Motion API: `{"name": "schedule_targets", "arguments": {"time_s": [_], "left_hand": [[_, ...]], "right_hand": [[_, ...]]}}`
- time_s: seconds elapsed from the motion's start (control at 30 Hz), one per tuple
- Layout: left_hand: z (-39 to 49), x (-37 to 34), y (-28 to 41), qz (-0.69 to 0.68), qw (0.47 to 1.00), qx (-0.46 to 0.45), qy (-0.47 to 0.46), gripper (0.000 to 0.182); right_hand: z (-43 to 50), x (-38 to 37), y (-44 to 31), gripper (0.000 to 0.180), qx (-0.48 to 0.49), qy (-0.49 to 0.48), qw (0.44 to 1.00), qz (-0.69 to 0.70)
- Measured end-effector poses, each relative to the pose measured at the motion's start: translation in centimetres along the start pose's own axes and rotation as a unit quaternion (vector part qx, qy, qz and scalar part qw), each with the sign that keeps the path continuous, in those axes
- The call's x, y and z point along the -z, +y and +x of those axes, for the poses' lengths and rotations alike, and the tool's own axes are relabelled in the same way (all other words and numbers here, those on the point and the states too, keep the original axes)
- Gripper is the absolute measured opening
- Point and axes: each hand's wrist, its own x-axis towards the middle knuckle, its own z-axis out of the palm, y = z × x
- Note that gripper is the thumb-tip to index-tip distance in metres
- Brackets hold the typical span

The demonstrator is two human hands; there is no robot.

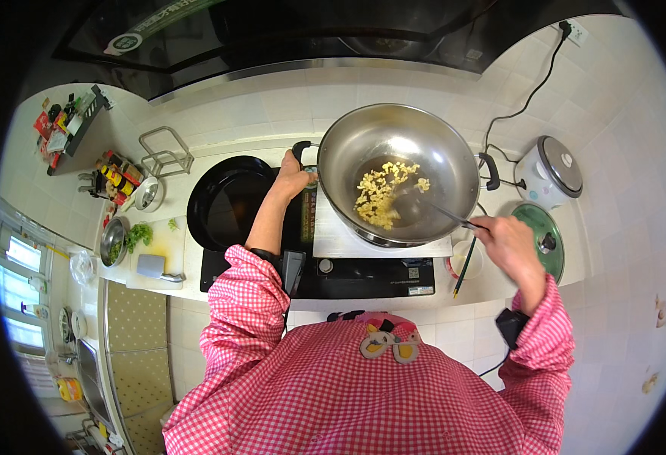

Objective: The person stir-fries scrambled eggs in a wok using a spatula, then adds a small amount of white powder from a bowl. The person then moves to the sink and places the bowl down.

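A steel wok (452,148) with two black side handles stands tilted on a white board over the black cooktop (367,281). Scrambled egg pieces (375,196) lie in its bottom with some liquid. My left hand (293,179) grips the wok's left handle. In my right hand (506,244) is the dark handle of a metal cooking utensil (452,215); its head is blurred among the egg. Right of the wok, a green-rimmed glass lid (555,261) lies on the counter, partly behind my right hand.
A black frying pan (196,205) stands left of the wok. Farther left are a cutting board (173,247) with a cleaver (151,266) and green leaves, a steel bowl (105,242) and seasoning bottles (118,179). At right stands a rice cooker (538,170) with a cord.
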Motion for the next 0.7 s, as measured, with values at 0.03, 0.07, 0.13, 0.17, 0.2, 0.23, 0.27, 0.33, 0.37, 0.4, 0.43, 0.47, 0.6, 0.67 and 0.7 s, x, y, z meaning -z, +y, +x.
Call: {"name": "schedule_targets", "arguments": {"time_s": [0.03, 0.07, 0.13, 0.17, 0.2, 0.23, 0.27, 0.33, 0.37, 0.4, 0.43, 0.47, 0.6, 0.67, 0.7], "left_hand": [[-0.1, 0.0, 0.1, 0.005, 1.000, 0.001, -0.003, 0.069], [-0.2, 0.1, 0.1, 0.008, 1.000, 0.000, -0.002, 0.068], [-0.4, 0.2, 0.4, 0.004, 1.000, 0.000, -0.003, 0.068], [-0.4, 0.3, 0.6, -0.002, 1.000, 0.011, -0.009, 0.070], [-0.4, 0.4, 0.7, -0.014, 1.000, 0.016, -0.015, 0.072], [-0.4, 0.5, 0.8, -0.028, 0.999, 0.021, -0.019, 0.073], [-0.5, 0.5, 0.9, -0.029, 0.999, 0.017, -0.021, 0.073], [-0.5, 0.5, 1.0, -0.035, 0.999, 0.020, -0.020, 0.073], [-0.6, 0.5, 1.0, -0.025, 1.000, 0.009, -0.015, 0.071], [-0.6, 0.5, 1.1, -0.013, 1.000, 0.009, -0.013, 0.070], [-0.7, 0.5, 1.2, -0.006, 1.000, 0.007, -0.009, 0.068], [-0.8, 0.5, 1.3, -0.009, 1.000, 0.006, -0.012, 0.069], [-1.3, 0.6, 1.8, -0.015, 1.000, -0.002, -0.015, 0.070], [-1.3, 0.7, 2.1, -0.001, 1.000, 0.006, -0.017, 0.070], [-1.3, 0.7, 2.2, 0.008, 1.000, 0.014, -0.016, 0.070]], "right_hand": [[1.1, -1.3, -0.1, 0.022, -0.006, 0.019, 0.999, 0.029], [2.3, -2.7, -0.1, 0.023, -0.013, 0.035, 0.998, 0.059], [4.7, -4.5, 0.2, 0.024, -0.025, 0.066, 0.994, 0.087], [5.8, -5.0, 0.4, 0.025, -0.032, 0.079, 0.993, 0.085], [6.8, -5.4, 0.4, 0.025, -0.038, 0.097, 0.991, 0.083], [7.8, -5.7, 0.2, 0.025, -0.036, 0.091, 0.992, 0.078], [8.7, -5.9, -0.2, 0.025, -0.034, 0.091, 0.993, 0.074], [9.2, -6.0, -1.2, 0.025, -0.010, 0.075, 0.995, 0.068], [9.1, -5.8, -1.7, 0.025, 0.012, 0.059, 0.996, 0.067], [8.9, -5.5, -2.2, 0.026, 0.024, 0.034, 0.997, 0.063], [8.4, -4.9, -2.2, 0.026, 0.057, 0.016, 0.996, 0.059], [7.8, -3.9, -2.0, 0.027, 0.081, -0.009, 0.995, 0.052], [5.2, 0.8, 0.2, 0.025, 0.134, -0.027, 0.990, -0.027], [3.9, 2.8, 1.2, 0.023, 0.124, -0.009, 0.991, -0.048], [3.0, 3.5, 1.6, 0.022, 0.107, 0.003, 0.992, -0.061]]}}
